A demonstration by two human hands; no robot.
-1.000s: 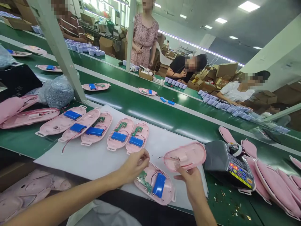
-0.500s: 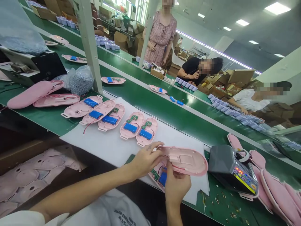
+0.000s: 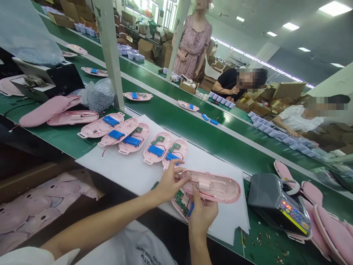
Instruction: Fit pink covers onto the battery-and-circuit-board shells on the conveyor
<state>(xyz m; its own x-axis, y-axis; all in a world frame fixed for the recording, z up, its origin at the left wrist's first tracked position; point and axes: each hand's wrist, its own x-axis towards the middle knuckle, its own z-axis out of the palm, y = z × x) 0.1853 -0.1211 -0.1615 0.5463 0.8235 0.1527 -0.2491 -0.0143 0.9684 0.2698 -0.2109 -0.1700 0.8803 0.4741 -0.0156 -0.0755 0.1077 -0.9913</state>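
Observation:
A pink oval plastic shell (image 3: 224,187) is held up, its hollow inner side facing me, with a red wire along the near edge. My right hand (image 3: 203,215) grips its near edge, thumb on the inside and fingers underneath. At the shell's left end is my left hand (image 3: 168,184), its thumb lying on the end and its index finger raised. Beneath the hands lies another pink shell with a green circuit board (image 3: 179,201) and a blue battery, partly covered. Several open shells with blue batteries (image 3: 156,151) rest on the white sheet (image 3: 124,167).
On the right stand a grey machine with a lit panel (image 3: 278,202) and stacked pink shells (image 3: 331,228). A metal post (image 3: 109,55) rises at left beside a bag (image 3: 100,95). A box of pink shells (image 3: 41,206) is below left. Co-workers (image 3: 190,44) are across the green conveyor (image 3: 165,95).
My left index finger has lifted off the shell's end and the fingers have spread. The held shell has tilted a little and moved slightly left. The whole view has shifted somewhat.

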